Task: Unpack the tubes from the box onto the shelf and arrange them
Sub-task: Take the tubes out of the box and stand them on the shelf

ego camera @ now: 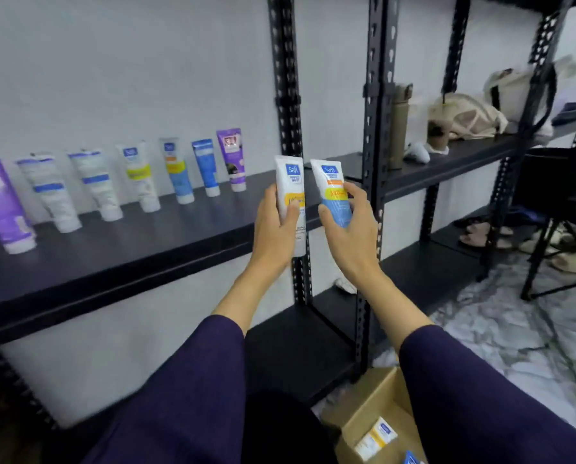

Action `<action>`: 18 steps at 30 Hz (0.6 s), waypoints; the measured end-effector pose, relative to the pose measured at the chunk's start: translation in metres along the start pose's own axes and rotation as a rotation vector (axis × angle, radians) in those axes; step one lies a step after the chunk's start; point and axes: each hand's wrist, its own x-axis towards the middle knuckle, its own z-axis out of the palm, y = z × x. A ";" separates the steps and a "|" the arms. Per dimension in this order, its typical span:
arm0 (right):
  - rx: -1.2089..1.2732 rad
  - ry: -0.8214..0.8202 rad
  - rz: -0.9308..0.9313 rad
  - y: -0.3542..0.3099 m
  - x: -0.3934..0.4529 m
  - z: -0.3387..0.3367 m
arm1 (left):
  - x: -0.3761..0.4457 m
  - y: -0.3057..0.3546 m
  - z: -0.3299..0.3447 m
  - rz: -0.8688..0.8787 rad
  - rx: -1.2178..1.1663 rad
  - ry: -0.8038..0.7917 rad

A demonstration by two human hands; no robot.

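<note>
Left hand (276, 226) wraps a white tube (291, 195), right hand (350, 226) pinches a blue-bodied tube (335, 195), both raised at the shelf (166, 242) front edge. I'd stand them cap-down right of the purple tube (233, 159), same spacing as the row.

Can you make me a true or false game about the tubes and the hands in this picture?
1. Each hand holds one tube. True: the left hand grips a white tube and the right hand grips a blue and white tube.
2. The cardboard box is empty. False: it has packs inside.
3. Tubes stand in a row on the shelf. True.
4. The purple tube at the row's right end lies flat. False: it stands upright on its cap.
</note>
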 end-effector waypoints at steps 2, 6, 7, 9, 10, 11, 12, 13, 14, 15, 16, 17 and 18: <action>0.071 -0.045 -0.056 -0.032 0.009 0.033 | 0.014 0.019 -0.046 0.023 0.016 0.075; 0.166 -0.163 -0.117 -0.079 0.017 0.104 | 0.027 0.040 -0.132 0.056 0.050 0.243; 0.178 -0.197 -0.130 -0.088 0.016 0.121 | 0.027 0.040 -0.151 0.058 0.060 0.278; 0.229 -0.268 -0.139 -0.103 0.010 0.153 | 0.025 0.037 -0.186 0.046 0.096 0.331; 0.260 -0.310 -0.133 -0.108 0.006 0.167 | 0.023 0.032 -0.202 0.037 0.124 0.351; 0.291 -0.351 -0.131 -0.112 0.000 0.180 | 0.020 0.029 -0.217 0.031 0.160 0.368; 0.318 -0.384 -0.131 -0.115 -0.006 0.192 | 0.017 0.025 -0.230 0.027 0.195 0.377; 0.337 -0.414 -0.127 -0.116 -0.012 0.203 | 0.014 0.021 -0.242 0.019 0.222 0.380; 0.351 -0.441 -0.119 -0.118 -0.018 0.213 | 0.012 0.017 -0.252 0.009 0.233 0.380; 0.356 -0.468 -0.104 -0.117 -0.023 0.221 | 0.008 0.012 -0.261 -0.006 0.242 0.384; 0.358 -0.494 -0.086 -0.117 -0.027 0.228 | 0.005 0.007 -0.269 -0.015 0.247 0.388; 0.357 -0.516 -0.070 -0.115 -0.032 0.233 | 0.002 0.003 -0.276 -0.024 0.256 0.389; 0.351 -0.535 -0.058 -0.113 -0.035 0.238 | -0.001 -0.002 -0.282 -0.030 0.265 0.384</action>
